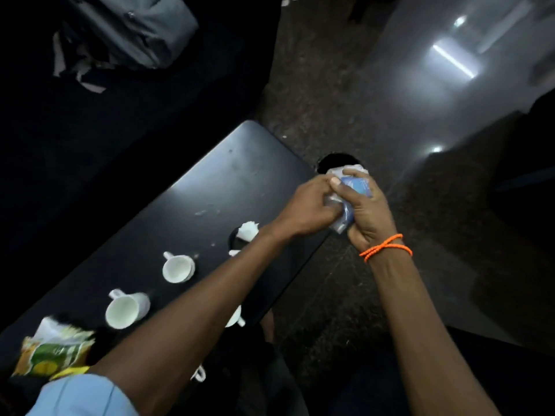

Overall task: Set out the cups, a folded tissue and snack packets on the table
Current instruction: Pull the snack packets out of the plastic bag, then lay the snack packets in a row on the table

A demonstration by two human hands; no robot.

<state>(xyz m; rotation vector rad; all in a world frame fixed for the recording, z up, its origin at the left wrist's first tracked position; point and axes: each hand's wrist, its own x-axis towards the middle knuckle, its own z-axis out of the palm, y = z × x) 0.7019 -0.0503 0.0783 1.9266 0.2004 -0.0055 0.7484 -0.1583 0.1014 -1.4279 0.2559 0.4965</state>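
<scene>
Both arms reach out; left hand [312, 205] and right hand [368, 211] together clutch a blue-white packet [356, 184] beyond the table [240, 175] edge

No lettering can be read anywhere — the view is too blurred. The yellow-green snack packet [54, 352] and the blue packet [357, 186] carry print, but it stays illegible.

A dark table [240, 175] with a rounded far corner runs slantwise over a speckled stone floor [315, 94]. Two white cups [178, 268] [126, 310] stand on it in a line, handles toward the far side — a third white cup [235, 318] shows only in part past the forearm. A crumpled white tissue [247, 230] lies further along, and a yellow-green snack packet [54, 349] lies at the near end.
</scene>
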